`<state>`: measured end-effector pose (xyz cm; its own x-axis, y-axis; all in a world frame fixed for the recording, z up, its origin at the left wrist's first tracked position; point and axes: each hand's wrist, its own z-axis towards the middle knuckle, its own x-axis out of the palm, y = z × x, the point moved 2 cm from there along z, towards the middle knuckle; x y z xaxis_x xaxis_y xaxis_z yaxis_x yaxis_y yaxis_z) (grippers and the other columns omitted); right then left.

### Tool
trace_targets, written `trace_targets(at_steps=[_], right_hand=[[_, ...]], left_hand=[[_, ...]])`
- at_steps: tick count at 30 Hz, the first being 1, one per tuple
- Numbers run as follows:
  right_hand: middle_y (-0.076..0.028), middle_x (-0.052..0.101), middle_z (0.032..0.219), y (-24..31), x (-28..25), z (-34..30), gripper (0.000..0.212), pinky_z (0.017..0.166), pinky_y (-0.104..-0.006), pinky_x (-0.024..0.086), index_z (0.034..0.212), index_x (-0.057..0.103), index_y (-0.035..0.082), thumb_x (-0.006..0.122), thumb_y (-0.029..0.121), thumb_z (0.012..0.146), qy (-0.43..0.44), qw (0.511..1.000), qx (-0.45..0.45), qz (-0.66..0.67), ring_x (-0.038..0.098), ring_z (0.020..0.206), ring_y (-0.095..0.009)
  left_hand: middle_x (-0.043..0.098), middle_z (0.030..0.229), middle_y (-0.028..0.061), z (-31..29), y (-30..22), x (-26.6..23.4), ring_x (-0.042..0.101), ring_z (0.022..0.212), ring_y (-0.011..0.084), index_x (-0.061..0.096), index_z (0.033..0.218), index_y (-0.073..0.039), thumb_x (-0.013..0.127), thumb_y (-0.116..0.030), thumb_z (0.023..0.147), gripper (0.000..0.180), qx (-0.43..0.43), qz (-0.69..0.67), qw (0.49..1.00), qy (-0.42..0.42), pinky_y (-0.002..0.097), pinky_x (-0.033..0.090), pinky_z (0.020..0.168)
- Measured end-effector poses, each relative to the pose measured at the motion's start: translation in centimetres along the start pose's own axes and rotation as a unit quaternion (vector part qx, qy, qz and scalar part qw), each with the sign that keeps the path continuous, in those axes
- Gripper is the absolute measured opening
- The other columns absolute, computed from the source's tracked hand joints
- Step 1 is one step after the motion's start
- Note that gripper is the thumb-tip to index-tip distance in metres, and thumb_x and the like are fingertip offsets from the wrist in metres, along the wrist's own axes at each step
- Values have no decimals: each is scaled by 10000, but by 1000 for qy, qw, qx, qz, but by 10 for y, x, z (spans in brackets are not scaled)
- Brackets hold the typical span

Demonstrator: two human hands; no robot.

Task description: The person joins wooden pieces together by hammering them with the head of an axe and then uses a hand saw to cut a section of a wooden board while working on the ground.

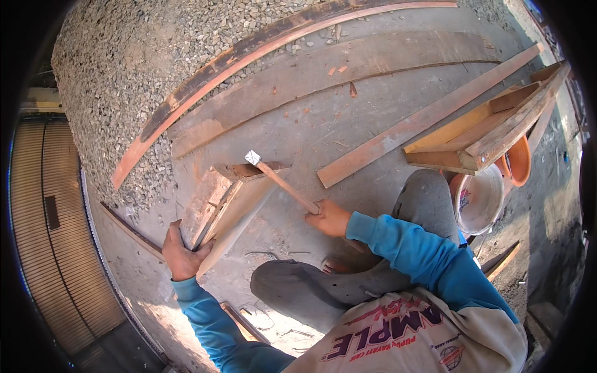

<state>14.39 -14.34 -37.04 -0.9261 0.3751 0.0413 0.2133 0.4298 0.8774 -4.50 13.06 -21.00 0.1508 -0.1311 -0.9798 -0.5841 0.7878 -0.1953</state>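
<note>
My right hand (329,219) is closed round the wooden handle of a hammer (287,188). The hammer's pale, squarish metal head hangs just over the far end of a wooden trough-like form (214,193) made of boards joined together. Low on the near left end of that form, my left hand (182,252) wraps its fingers and thumb around the board edges, steadying it in a tilted position. Whether the hammer head touches the wood, I cannot tell. Any nail at the far end is too small to make out.
Long boards (323,74) lie on the concrete beyond, beside a gravel heap (124,68). A single plank (429,115) slants to the right. Another wooden trough (485,124) rests by a pale bucket (480,199) and an orange bucket (518,163). Bent wires lie near my knee.
</note>
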Motion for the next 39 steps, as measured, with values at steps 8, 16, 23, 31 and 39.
trace_targets(at_steps=[8, 16, 23, 31, 39], right_hand=[[-28, 478, 619, 92, -23, -21, 295, 542, -341, 378, 843, 609, 0, 630, 274, 950, -91, 977, -165, 100, 452, 600, -117], [-41, 518, 584, -39, 7, 14, 285, 535, -336, 461, 878, 611, -6, 653, 272, 922, -15, 969, 229, 88, 577, 584, -163], [-14, 462, 595, 91, -35, -29, 316, 552, -311, 392, 834, 606, 4, 610, 295, 956, -95, 971, -142, 165, 459, 616, -88], [-72, 531, 612, -50, -2, 15, 349, 395, -363, 387, 857, 640, 2, 623, 345, 922, -6, 962, 241, 128, 482, 430, -189], [-191, 604, 722, 118, -111, -3, 337, 614, -435, 470, 1091, 533, -4, 610, 306, 984, -195, 912, -161, -324, 610, 647, -349]], left_hand=[[639, 954, 221, -10, 13, -5, 638, 872, 421, 550, 1146, -15, 914, -260, 524, 761, -3, 15, 1000, -5, 461, 510, 769], [635, 945, 225, 6, 10, 0, 641, 861, 411, 552, 1125, -13, 905, -261, 521, 742, 15, -3, 1000, -3, 455, 509, 761], [636, 950, 227, -4, 7, -7, 641, 874, 418, 551, 1119, 1, 915, -266, 516, 754, -3, -5, 1000, 7, 458, 510, 768], [647, 977, 226, -8, 14, -3, 645, 906, 417, 550, 1158, -5, 920, -249, 521, 776, -2, -10, 1000, 11, 445, 519, 806], [662, 1090, 213, 17, 13, -7, 661, 973, 403, 507, 1284, -73, 912, -253, 564, 846, 12, -50, 999, 7, 442, 532, 835]])
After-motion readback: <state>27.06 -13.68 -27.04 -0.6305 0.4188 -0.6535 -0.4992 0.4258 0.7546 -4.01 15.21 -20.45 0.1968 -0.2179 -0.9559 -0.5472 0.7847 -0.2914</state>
